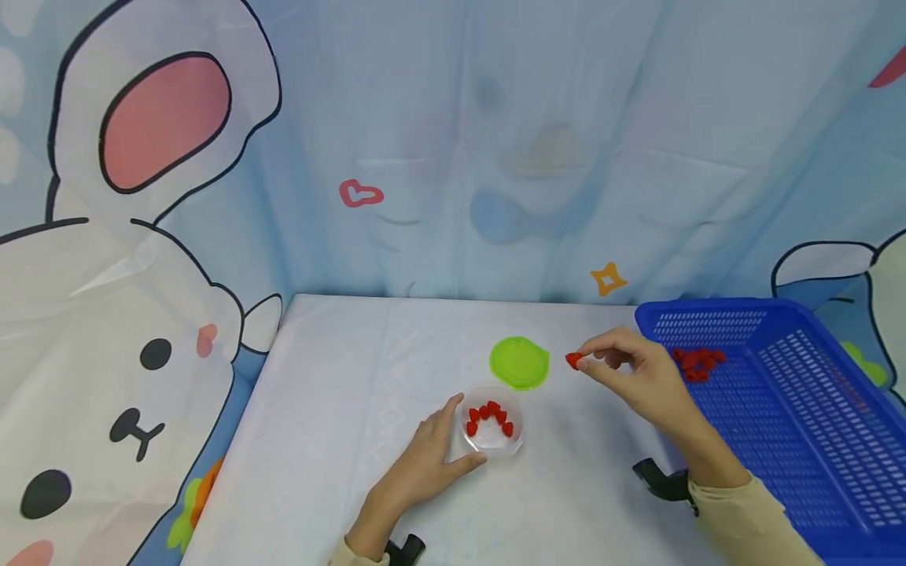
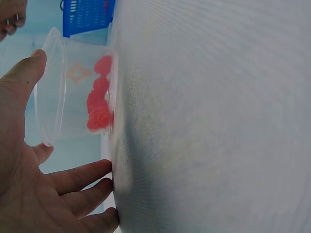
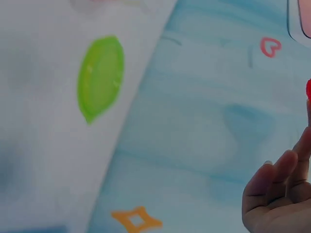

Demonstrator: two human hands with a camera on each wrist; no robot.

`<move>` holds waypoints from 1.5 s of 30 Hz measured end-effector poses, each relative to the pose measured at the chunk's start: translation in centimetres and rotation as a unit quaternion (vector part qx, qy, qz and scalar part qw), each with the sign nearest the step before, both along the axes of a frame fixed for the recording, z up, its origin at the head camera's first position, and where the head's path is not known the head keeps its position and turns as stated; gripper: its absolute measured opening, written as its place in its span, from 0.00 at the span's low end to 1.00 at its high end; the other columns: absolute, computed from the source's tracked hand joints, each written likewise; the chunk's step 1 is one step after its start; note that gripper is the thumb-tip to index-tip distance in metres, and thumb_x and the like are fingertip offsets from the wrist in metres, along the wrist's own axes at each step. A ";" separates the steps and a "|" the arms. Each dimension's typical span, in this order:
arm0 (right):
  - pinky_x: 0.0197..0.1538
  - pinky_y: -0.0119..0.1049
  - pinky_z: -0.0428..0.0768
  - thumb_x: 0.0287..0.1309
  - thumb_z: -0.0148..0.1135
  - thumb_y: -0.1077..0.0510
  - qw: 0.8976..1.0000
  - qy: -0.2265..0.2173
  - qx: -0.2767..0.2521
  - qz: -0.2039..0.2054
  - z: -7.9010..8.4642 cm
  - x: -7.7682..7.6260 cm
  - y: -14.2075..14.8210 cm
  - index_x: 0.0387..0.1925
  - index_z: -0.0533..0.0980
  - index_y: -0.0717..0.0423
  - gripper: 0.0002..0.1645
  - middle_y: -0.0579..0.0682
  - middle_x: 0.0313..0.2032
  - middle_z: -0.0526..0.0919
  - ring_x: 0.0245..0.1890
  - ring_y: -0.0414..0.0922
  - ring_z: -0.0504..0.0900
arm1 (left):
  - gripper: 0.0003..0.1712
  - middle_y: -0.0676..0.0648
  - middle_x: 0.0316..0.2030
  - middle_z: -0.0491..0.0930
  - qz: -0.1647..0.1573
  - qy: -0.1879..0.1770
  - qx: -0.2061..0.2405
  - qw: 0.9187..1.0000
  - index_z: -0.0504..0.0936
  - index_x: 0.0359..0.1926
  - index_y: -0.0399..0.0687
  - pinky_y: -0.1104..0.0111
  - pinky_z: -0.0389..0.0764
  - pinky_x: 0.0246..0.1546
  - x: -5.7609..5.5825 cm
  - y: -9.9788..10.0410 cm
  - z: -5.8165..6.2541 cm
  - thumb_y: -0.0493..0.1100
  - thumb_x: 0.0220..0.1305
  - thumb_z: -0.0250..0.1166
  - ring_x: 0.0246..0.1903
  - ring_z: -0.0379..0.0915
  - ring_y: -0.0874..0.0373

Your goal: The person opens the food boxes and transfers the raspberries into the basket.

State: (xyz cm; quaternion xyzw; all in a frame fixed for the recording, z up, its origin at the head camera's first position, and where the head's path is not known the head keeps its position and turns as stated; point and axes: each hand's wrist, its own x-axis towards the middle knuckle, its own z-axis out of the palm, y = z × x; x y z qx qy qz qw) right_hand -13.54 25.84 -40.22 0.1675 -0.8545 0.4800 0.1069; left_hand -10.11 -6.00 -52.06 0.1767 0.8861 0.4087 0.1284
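Observation:
On the white tabletop stands a clear plastic cup [image 1: 490, 443] with several red raspberries [image 1: 484, 411] at its bottom. My left hand [image 1: 425, 456] holds the cup's rim between thumb and index finger; in the left wrist view its other fingers rest on the cloth, beside the cup wall [image 2: 75, 109]. Between the thumb and fingertips of my right hand [image 1: 640, 381] a single raspberry [image 1: 573, 360] is pinched, up to the right of the cup. Only the edge of that raspberry [image 3: 309, 90] shows in the right wrist view.
A round green lid [image 1: 520, 363] with a small tab lies just behind the cup. To the right a blue perforated basket [image 1: 771, 464] holds a cluster of more raspberries [image 1: 697, 363], partly behind my right hand. A printed curtain [image 1: 460, 157] hangs along the table's back edge.

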 end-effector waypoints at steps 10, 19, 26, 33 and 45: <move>0.24 0.35 0.69 0.65 0.68 0.54 0.990 -0.055 0.053 -0.121 3.4 -0.6 8.1 0.49 0.82 0.56 0.14 0.43 0.40 0.77 0.28 0.40 0.73 | 0.56 0.44 0.73 0.57 -0.001 0.000 0.004 1.000 0.45 0.80 0.61 0.47 0.64 0.66 0.1 -0.1 -0.1 0.70 0.61 0.64 0.71 0.54 0.45; 0.44 0.34 0.68 0.65 0.60 0.36 0.966 -0.143 0.079 -0.199 -1.1 -3.6 16.0 0.56 0.78 0.58 0.33 0.33 0.45 0.77 0.45 0.32 0.70 | 0.55 0.44 0.73 0.58 0.000 -0.005 0.006 1.000 0.45 0.80 0.62 0.46 0.64 0.66 0.1 0.0 0.0 0.67 0.62 0.66 0.71 0.54 0.46; 0.59 0.72 0.62 0.69 0.55 0.35 0.951 -0.208 0.064 -0.221 -4.7 -5.3 19.3 0.57 0.73 0.67 0.38 0.51 0.49 0.74 0.56 0.60 0.66 | 0.55 0.44 0.73 0.58 -0.002 0.000 0.005 1.000 0.45 0.80 0.62 0.47 0.64 0.66 0.1 -0.1 0.0 0.69 0.62 0.65 0.71 0.54 0.46; 0.55 0.75 0.60 0.71 0.52 0.38 0.934 -0.269 0.083 -0.220 -7.9 -5.6 22.2 0.62 0.65 0.77 0.43 0.78 0.62 0.63 0.61 0.75 0.59 | 0.55 0.44 0.73 0.58 -0.003 0.000 0.005 1.000 0.45 0.80 0.62 0.46 0.64 0.66 0.0 -0.2 0.0 0.69 0.61 0.65 0.71 0.54 0.46; 0.51 0.70 0.67 0.69 0.54 0.38 0.925 -0.272 0.125 -0.234 -8.6 -5.6 22.3 0.57 0.69 0.77 0.42 0.78 0.57 0.68 0.55 0.73 0.66 | 0.55 0.43 0.73 0.58 -0.003 0.009 0.002 1.000 0.45 0.80 0.63 0.46 0.63 0.66 0.0 -0.1 -0.1 0.69 0.62 0.64 0.71 0.54 0.45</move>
